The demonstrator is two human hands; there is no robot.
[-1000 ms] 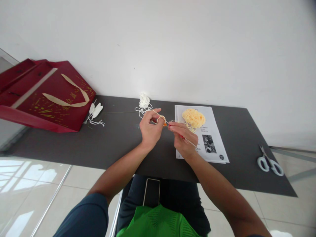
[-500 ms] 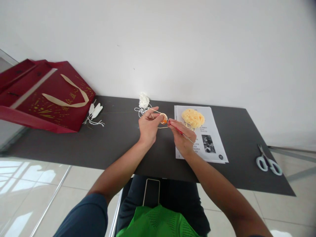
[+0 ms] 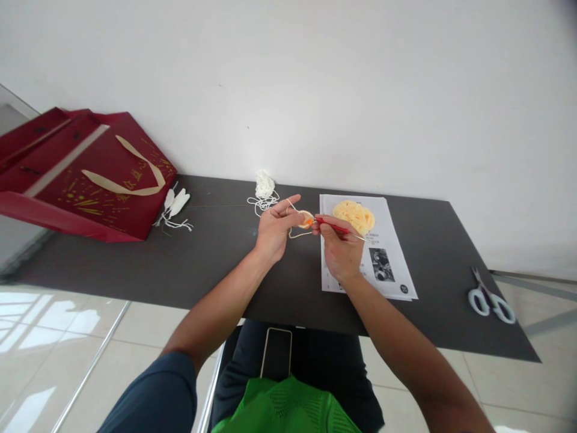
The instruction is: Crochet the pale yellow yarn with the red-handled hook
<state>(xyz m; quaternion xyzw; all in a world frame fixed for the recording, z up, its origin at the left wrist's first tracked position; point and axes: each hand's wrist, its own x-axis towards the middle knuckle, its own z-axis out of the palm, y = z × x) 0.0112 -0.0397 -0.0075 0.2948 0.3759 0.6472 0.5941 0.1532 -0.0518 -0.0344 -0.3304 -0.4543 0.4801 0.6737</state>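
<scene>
I am looking down on a dark surface [image 3: 225, 264] set against a white wall. The biggest thing on it is a red bag [image 3: 85, 174] lying flat at the far left, with some small white pieces [image 3: 174, 207] just beside it. Right of centre lies a printed sheet [image 3: 383, 264] with a loose yellow yarn pile [image 3: 354, 215] on its far end. Scissors [image 3: 489, 297] sit well apart at the right edge, and a small white yarn ball [image 3: 264, 183] rests near the wall. A phone [image 3: 277, 352] lies on my lap below the surface edge.

My left hand [image 3: 273, 231] pinches a small orange-and-cream crochet piece [image 3: 307, 220] at its fingertips, with yarn looped over a raised finger and a strand trailing down to the surface. My right hand [image 3: 340, 249] is closed around a red hook [image 3: 336, 227], held like a pen. The hook's long axis runs almost level, left to right, and its tip points left into the piece; piece and tip meet just between the two hands, above the surface, with the left hand nearer to the piece.

The hook's tip and the stitches are too small to make out, and I cannot tell whether the tip is through a loop. The strand back to the yellow pile is only partly traceable.
</scene>
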